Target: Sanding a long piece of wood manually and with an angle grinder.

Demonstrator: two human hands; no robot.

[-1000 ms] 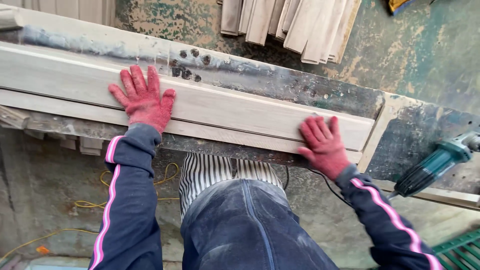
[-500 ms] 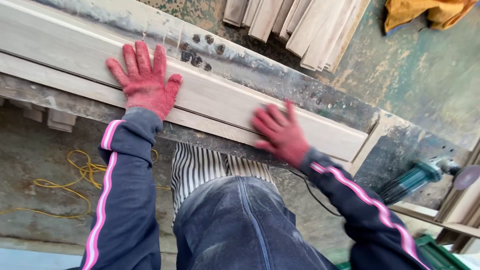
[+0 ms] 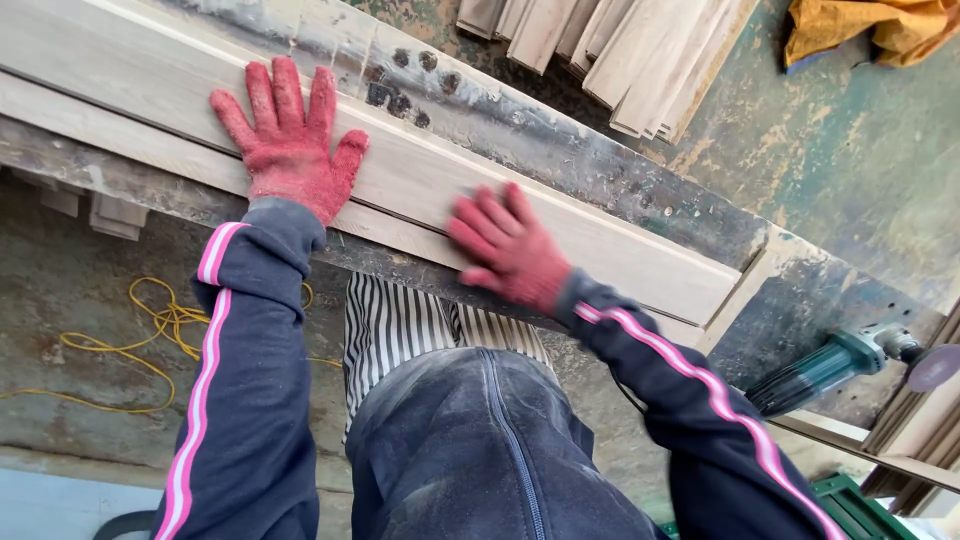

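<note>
A long pale tile plank (image 3: pixel 620 255) lies on top of another along a dusty workbench (image 3: pixel 560 165). My left hand (image 3: pixel 290 150), in a red knitted glove, rests flat on the upper plank with fingers spread. In a matching glove, my right hand (image 3: pixel 510 250) lies on the same plank further right, fingers apart and slightly blurred. Neither hand grips anything.
A green angle grinder (image 3: pixel 840 365) with a disc lies on the bench at the right. Cut tile strips (image 3: pixel 610 45) lean on the floor beyond the bench, beside a yellow cloth (image 3: pixel 880 25). A yellow cord (image 3: pixel 150 335) coils on the floor at left.
My right hand has slid left along the plank from its right end toward the middle. My left hand stays flat on the plank. The view has tilted.
</note>
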